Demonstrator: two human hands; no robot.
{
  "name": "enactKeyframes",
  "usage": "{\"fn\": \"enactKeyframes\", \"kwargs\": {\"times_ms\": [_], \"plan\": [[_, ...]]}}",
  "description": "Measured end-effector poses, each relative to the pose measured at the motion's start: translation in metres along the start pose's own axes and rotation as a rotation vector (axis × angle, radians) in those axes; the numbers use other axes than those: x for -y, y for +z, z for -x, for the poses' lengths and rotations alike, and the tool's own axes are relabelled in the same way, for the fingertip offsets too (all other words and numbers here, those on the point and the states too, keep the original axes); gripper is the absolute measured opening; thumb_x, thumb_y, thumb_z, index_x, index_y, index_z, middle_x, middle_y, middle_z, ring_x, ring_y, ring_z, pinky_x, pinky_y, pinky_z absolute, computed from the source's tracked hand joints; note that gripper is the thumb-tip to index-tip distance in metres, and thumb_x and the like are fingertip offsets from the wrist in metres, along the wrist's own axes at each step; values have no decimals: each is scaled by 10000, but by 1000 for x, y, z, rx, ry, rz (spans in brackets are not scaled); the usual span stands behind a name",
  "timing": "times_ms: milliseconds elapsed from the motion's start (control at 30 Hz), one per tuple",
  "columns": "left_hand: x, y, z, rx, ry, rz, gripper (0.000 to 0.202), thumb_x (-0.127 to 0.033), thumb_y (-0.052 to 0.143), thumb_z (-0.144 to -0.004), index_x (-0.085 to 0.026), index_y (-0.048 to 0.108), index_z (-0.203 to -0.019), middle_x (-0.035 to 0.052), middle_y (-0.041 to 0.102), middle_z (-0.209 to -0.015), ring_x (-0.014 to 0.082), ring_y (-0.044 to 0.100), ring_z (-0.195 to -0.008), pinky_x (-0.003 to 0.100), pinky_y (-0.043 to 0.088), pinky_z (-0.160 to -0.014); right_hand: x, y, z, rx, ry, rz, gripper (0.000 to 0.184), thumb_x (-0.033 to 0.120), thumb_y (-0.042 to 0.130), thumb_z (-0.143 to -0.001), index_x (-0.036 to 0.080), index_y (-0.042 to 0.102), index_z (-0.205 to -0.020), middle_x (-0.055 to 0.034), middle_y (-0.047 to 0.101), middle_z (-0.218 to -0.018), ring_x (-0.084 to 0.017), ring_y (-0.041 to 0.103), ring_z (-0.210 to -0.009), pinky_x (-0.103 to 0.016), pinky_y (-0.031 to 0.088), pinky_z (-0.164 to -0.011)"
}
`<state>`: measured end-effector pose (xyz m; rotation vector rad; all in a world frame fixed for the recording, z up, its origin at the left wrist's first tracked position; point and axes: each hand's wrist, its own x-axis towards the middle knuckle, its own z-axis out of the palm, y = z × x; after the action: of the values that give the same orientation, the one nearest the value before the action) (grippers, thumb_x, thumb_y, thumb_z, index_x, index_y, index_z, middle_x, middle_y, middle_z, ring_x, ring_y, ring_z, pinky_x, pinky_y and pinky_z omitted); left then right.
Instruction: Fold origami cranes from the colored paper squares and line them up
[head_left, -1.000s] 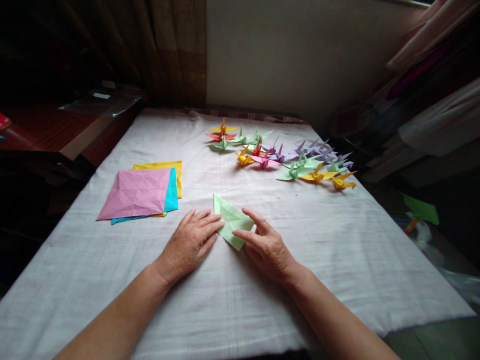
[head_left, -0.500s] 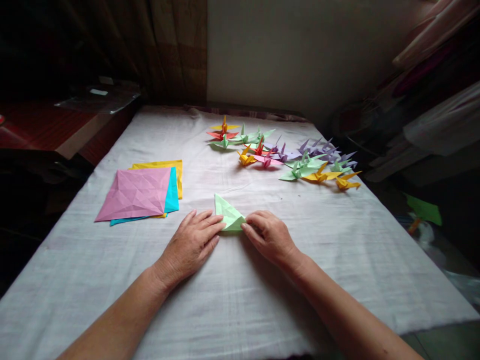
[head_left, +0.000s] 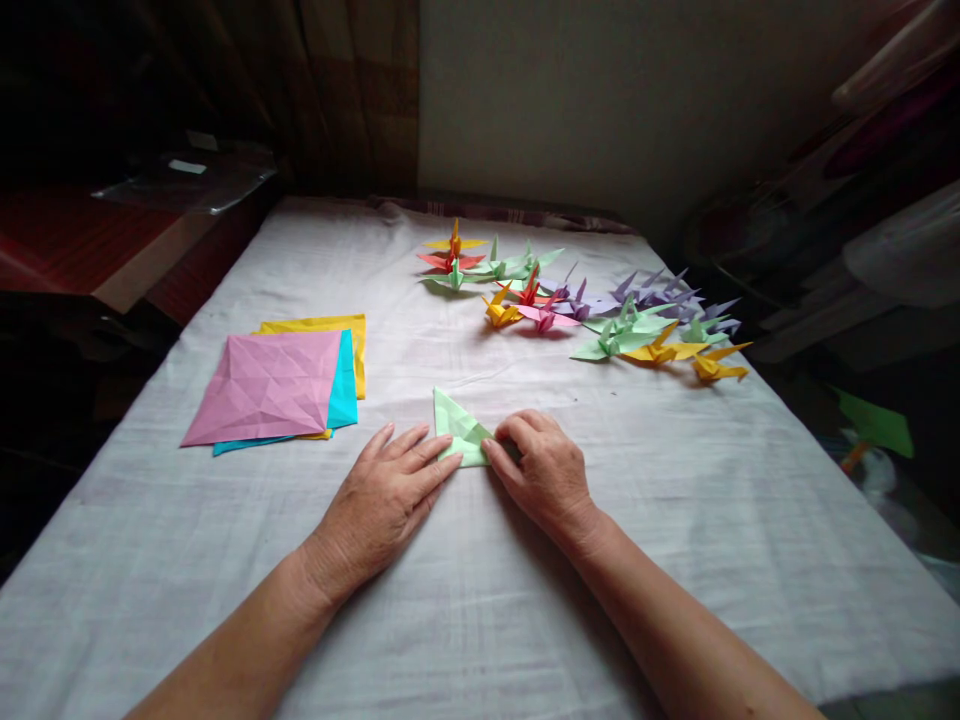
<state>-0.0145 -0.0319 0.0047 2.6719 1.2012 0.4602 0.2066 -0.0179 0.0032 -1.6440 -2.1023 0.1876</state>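
Note:
A light green sheet of origami paper [head_left: 459,428], folded into a triangle, lies on the white cloth between my hands. My left hand [head_left: 390,487] rests flat with its fingers spread, the fingertips pressing on the paper's left and lower part. At the paper's right corner, my right hand [head_left: 541,467] is closed, with thumb and curled fingers pinching that corner. The corner itself is hidden under those fingers.
Left of my hands lies a stack of creased paper, a pink sheet [head_left: 266,385] over blue [head_left: 343,385] and yellow [head_left: 360,345]. Several folded paper cranes [head_left: 622,328] stand at the back right. A dark red wooden surface [head_left: 90,245] adjoins the left side.
My right fingers have slid further over the paper's right corner, and the left fingertips reach slightly further right. The whole view has shifted a little.

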Motion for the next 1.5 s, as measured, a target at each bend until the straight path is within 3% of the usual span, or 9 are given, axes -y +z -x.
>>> {"fn": "enactKeyframes", "kwargs": {"times_ms": [133, 233, 367, 500, 700, 867, 1033, 1300, 1500], "plan": [[-2, 1, 0, -10, 0, -19, 358, -231, 450, -980, -274, 599, -1303, 41, 605, -1372, 294, 507, -1287, 563, 315, -1099, -1, 6, 1, -62, 6, -17, 84, 291, 602, -860, 209, 612, -850, -71, 656, -958, -230, 576, -914, -335, 426, -825], [-4, 1, 0, -22, -17, -31, 356, -219, 441, -981, -273, 605, -1292, 40, 612, -1363, 284, 508, -1284, 545, 323, -1095, -3, 8, 3, -99, -30, -36, 141, 265, 581, -867, 211, 611, -994, -94, 644, -1125, -247, 569, -1032, -370, 419, -887], [-7, 2, -1, -20, -35, -42, 363, -211, 459, -969, -279, 600, -1297, 33, 605, -1371, 279, 501, -1293, 540, 319, -1100, 0, 7, 3, -44, -126, -60, 74, 295, 586, -886, 235, 628, -889, -89, 623, -1216, -250, 530, -1176, -392, 387, -963], [-9, 0, -1, -18, -38, -65, 377, -201, 461, -963, -284, 596, -1305, 37, 606, -1370, 276, 514, -1282, 529, 332, -1093, 7, 7, 2, 16, -59, -44, 159, 375, 660, -843, 222, 628, -874, -114, 614, -1244, -285, 505, -1229, -440, 367, -1000], [-9, -4, -2, 18, -35, -75, 357, -236, 473, -963, -288, 605, -1291, 30, 602, -1378, 275, 516, -1286, 521, 335, -1088, -3, 0, 7, 80, 73, -22, 93, 313, 670, -817, 239, 655, -873, -100, 559, -1359, -340, 379, -1371, -529, 335, -1037], [-1, -6, 3, 94, -13, -60, 415, -362, 518, -954, -286, 546, -1361, 35, 537, -1446, 281, 454, -1352, 518, 246, -1143, -20, -7, 16, 65, 160, -17, 70, 303, 658, -812, 237, 666, -831, -103, 530, -1399, -350, 367, -1380, -553, 331, -1044], [7, -9, 12, 119, 5, -79, 492, -420, 548, -935, -294, 497, -1407, 60, 521, -1458, 308, 424, -1376, 555, 170, -1163, -20, -5, 17, 35, 161, -38, 71, 300, 665, -809, 231, 666, -824, -103, 531, -1399, -336, 377, -1376, -553, 315, -1061], [5, -12, 14, 29, -23, -122, 358, -383, 578, -920, -323, 627, -1270, 79, 531, -1446, 355, 447, -1352, 628, 212, -1129, -22, -2, 18, 9, 164, -68, 101, 321, 658, -817, 222, 675, -825, -109, 544, -1385, -323, 379, -1377, -535, 300, -1080], [2, -6, 6, -63, -45, -41, 278, -322, 525, -942, -280, 692, -1160, 78, 632, -1326, 310, 540, -1262, 596, 298, -1106, -14, 0, 17, 12, 96, -43, 260, 308, 634, -839, 240, 682, -1086, -120, 555, -1369, -331, 392, -1368, -551, 292, -1080]]}}
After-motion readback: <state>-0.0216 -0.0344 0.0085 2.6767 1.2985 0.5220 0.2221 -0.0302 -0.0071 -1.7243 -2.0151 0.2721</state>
